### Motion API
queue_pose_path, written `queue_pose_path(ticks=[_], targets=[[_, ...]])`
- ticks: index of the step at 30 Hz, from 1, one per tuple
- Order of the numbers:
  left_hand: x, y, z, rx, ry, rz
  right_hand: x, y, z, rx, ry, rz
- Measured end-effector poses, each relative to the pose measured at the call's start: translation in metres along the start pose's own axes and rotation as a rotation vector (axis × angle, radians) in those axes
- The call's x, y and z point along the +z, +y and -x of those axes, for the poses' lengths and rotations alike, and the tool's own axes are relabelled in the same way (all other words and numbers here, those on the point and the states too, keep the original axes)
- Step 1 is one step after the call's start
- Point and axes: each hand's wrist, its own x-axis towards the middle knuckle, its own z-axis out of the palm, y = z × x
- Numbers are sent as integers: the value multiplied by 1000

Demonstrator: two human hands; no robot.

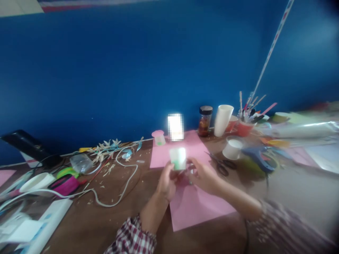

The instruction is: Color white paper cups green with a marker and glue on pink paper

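Above the pink paper, a small translucent cup (pixel 178 158) with green at its base is gripped by my left hand (pixel 169 176), thumb on its left side. My right hand (pixel 202 174) is at the cup's right side, fingers bent inward; motion blur hides what they pinch. Beneath both hands, pink paper (pixel 196 208) lies on the brown table. A similar little cup with a pink round top (pixel 159 137) stands behind, on the pink paper's back part. To the right of my right hand lie black-handled scissors (pixel 222 165).
A glowing pixelated rectangle (pixel 175 127) stands by the blue wall. Right: lidded jar (pixel 205 121), white cup (pixel 223 120), white tub (pixel 233 148), blue glue gun (pixel 259 158), pot of brushes (pixel 245 127). Left: white cable (pixel 116 203), tape rolls (pixel 63 183), power strip (pixel 50 222), pale scraps (pixel 106 150).
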Motion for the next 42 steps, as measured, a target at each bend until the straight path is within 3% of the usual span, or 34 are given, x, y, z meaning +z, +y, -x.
queue_pose_path(ticks=[7,14,17,20,23,27,33,42], targets=[[-3,7,6,114,-195,-20,14,8,-6,-64,24,-135],[-11,6,-1,301,-11,-331,14,5,1,-50,-6,46],[-17,9,-7,382,93,-502,-1,9,3,-55,-22,164],[-26,10,-14,452,185,-563,-27,18,5,-60,-76,452],[-33,10,-20,529,267,-629,-56,34,8,85,-79,782],[-39,10,-24,605,289,-795,-77,53,14,193,-114,885],[-40,8,-24,632,301,-832,-69,49,21,154,-105,882],[-39,0,-18,641,126,-918,-53,40,17,171,-155,812]])
